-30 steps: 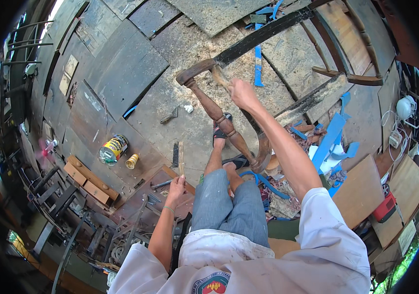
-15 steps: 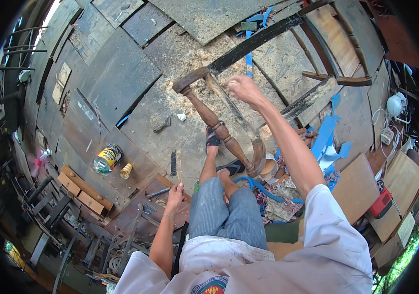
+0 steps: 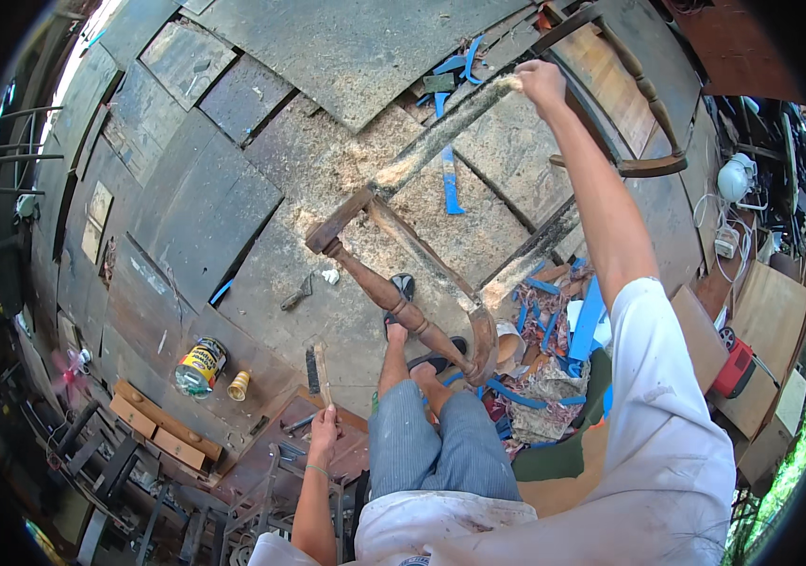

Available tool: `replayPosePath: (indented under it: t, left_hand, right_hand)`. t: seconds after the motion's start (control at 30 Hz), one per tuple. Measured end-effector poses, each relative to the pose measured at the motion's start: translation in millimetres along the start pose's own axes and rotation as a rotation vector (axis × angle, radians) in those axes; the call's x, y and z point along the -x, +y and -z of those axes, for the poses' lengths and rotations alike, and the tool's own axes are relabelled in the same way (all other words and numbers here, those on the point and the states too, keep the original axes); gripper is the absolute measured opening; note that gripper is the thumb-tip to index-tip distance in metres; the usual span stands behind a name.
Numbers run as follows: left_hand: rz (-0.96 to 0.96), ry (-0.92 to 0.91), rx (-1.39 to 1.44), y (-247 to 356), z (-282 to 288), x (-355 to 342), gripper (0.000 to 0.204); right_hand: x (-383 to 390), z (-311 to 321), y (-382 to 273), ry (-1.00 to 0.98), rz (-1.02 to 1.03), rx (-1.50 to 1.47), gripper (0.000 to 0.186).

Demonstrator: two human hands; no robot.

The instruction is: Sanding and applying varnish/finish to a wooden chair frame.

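A wooden chair frame (image 3: 403, 307) with turned legs lies on the floor, its seat opening bare. My right hand (image 3: 542, 83) is at the far end of its long left rail, fingers closed over pale sawdust (image 3: 510, 83) that shows at the fingertips. Along that rail, light crumbs are strewn over the black surface. The other rails carry the same pale dust. Low on the left, my left hand (image 3: 324, 429) grips the wooden handle of a brush (image 3: 324, 373) with dark bristles, held away from the chair.
A scraper-like hand tool (image 3: 298, 293) lies beside a white scrap (image 3: 330, 276). A clear jar with a yellow label (image 3: 201, 366) and a yellow cup (image 3: 240, 385) stand at left. Blue strips (image 3: 588, 325) and torn cloth (image 3: 554, 375) are heaped right of my legs. Overlapping boards (image 3: 186, 189) cover the floor.
My right hand has moved far and right along the rail, away from the near side. That rail, mostly black before, now bears pale dust. The left hand still holds the brush.
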State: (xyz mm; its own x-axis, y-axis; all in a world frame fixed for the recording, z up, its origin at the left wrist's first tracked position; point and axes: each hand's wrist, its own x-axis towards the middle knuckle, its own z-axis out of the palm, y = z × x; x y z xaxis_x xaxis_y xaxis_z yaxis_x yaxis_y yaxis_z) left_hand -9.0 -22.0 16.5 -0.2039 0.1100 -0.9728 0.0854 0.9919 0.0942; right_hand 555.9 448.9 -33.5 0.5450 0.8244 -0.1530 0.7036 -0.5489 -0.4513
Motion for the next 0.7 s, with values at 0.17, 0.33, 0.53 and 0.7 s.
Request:
replayPosePath:
  t: [0.17, 0.33, 0.53, 0.7]
  left_hand:
    - [0.020, -0.060, 0.038, 5, -7, -9, 0.028]
    - [0.025, -0.041, 0.001, 13, 1, -6, 0.028]
    - [-0.054, -0.085, -0.034, 38, 10, 11, 0.030]
    - [-0.174, -0.088, -0.048, 66, 10, 49, 0.033]
  right_hand:
    - [-44, 43, 43, 0.124, -0.144, -0.324, 0.021]
    - [45, 24, 3, -0.404, -0.251, -0.753, 0.020]
    - [171, 5, -19, -0.766, -0.284, -0.759, 0.022]
    - [236, 59, 90, -0.399, -0.549, -0.758, 0.021]
